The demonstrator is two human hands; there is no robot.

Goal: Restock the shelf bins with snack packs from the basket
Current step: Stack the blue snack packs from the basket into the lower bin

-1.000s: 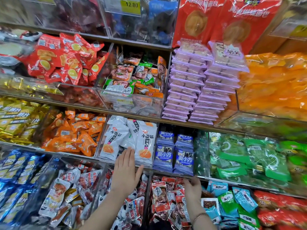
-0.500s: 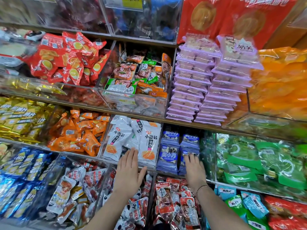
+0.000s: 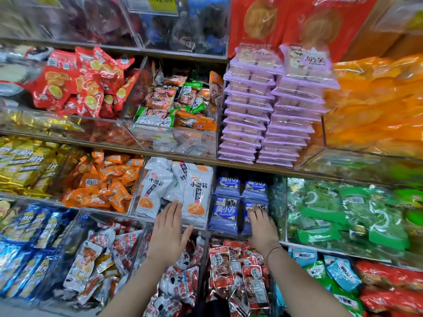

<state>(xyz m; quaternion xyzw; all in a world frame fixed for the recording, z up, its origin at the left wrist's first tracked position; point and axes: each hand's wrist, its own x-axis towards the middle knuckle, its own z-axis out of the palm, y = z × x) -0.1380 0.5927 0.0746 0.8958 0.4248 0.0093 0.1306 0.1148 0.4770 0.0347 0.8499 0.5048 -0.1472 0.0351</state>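
Note:
My left hand (image 3: 169, 234) lies flat with straight fingers against the front of the clear bin (image 3: 137, 202) holding white snack packs (image 3: 196, 197). My right hand (image 3: 262, 227) rests with straight fingers on the right stack of blue-purple packs (image 3: 254, 193) in the neighbouring bin; a second stack (image 3: 225, 211) stands beside it. Neither hand holds a pack. The basket is out of view.
Shelves of clear bins fill the view: orange packs (image 3: 100, 184), green packs (image 3: 343, 211), red-and-white packs (image 3: 238, 273) below my hands, blue packs (image 3: 29, 243) lower left, stacked lilac trays (image 3: 267, 110) above right, mixed packs (image 3: 178, 104) above centre.
My right hand rose from the lower red-pack bin up to the blue-purple packs and now rests on them. My left hand stayed at the white-pack bin front.

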